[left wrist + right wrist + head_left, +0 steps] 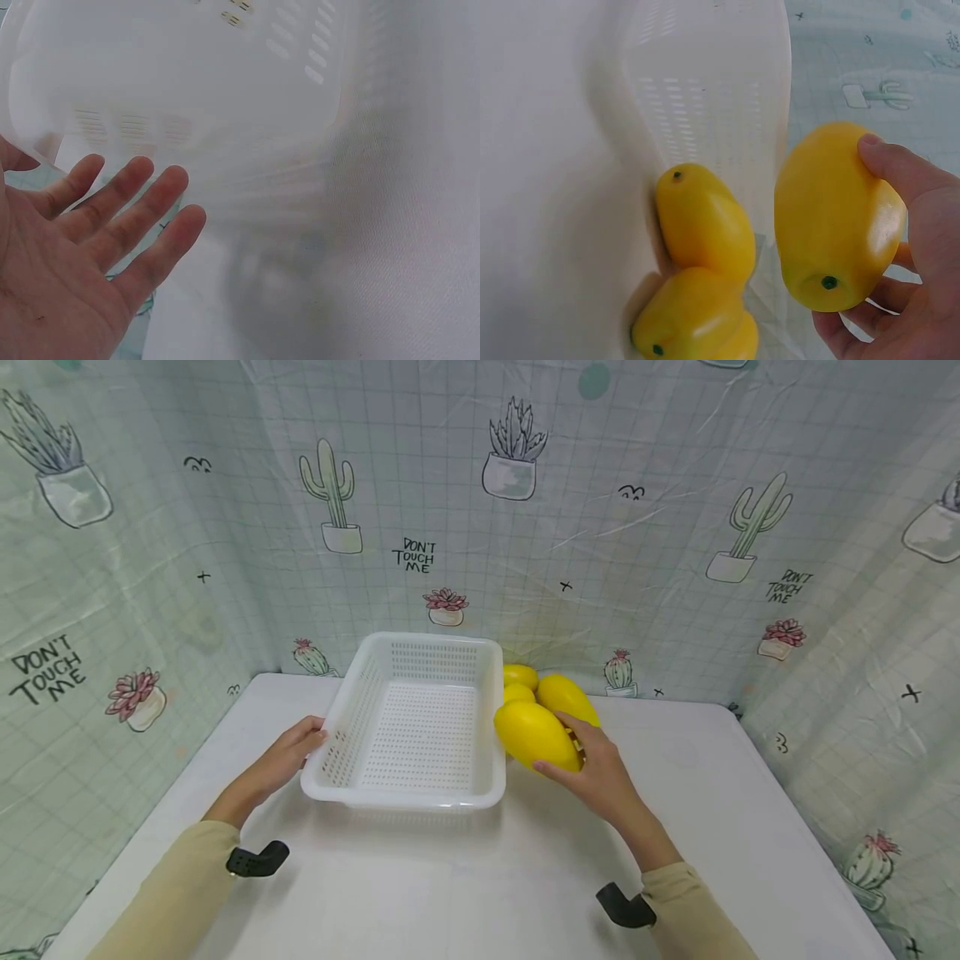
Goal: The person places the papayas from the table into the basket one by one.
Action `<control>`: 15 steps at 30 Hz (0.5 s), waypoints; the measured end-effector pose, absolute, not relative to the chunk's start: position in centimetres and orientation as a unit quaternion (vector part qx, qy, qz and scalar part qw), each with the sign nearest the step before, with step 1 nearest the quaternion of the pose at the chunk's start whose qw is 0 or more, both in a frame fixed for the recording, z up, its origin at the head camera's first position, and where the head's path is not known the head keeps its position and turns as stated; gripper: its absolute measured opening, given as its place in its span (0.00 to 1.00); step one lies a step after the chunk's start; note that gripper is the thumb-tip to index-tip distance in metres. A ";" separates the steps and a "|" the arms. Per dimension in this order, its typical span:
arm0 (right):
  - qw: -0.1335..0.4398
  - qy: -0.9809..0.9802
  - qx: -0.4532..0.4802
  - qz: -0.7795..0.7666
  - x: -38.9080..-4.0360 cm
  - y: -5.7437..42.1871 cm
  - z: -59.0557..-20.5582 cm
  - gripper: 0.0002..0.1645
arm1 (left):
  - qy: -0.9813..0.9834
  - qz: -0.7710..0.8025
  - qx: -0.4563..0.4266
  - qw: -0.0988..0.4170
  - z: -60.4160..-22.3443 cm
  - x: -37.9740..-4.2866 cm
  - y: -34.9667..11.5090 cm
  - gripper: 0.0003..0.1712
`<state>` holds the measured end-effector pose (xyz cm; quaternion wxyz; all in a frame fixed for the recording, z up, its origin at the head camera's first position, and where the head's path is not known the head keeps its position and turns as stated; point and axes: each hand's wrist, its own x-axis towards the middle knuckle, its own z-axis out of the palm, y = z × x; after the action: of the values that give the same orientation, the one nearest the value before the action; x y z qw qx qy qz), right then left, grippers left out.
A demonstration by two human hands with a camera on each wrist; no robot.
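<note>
A white perforated plastic basket stands on the table with no fruit inside. My left hand holds its left rim, the thumb at the rim and partly hidden. In the left wrist view, the left hand's other fingers stretch loosely along the outer wall. On the basket's right, my right hand grips a yellow mango, raised off the table. Its thumb lies across one side of the fruit and its fingers curl round the other, as the right wrist view shows. Several more yellow mangoes lie behind it, against the basket's right wall.
The white table reaches back to a patterned curtain, which hangs behind it and along both sides. Black wrist mounts stick out from both sleeves.
</note>
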<state>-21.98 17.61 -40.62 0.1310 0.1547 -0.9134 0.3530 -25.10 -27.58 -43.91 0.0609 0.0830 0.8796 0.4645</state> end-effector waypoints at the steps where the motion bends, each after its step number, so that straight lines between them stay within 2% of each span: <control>1: 0.131 -0.914 0.154 0.353 -22.0 17.6 -40.6 0.46 | 0.879 0.465 0.084 0.061 -43.9 -25.1 -27.6 0.26; 15: 0.133 -0.913 0.160 0.351 -22.2 16.9 -40.1 0.48 | 0.877 0.468 0.086 0.060 -44.0 -25.1 -27.6 0.26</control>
<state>-22.19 16.91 -40.06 0.1328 0.1600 -0.9130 0.3509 -25.09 -27.59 -44.04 0.0602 0.0861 0.8774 0.4682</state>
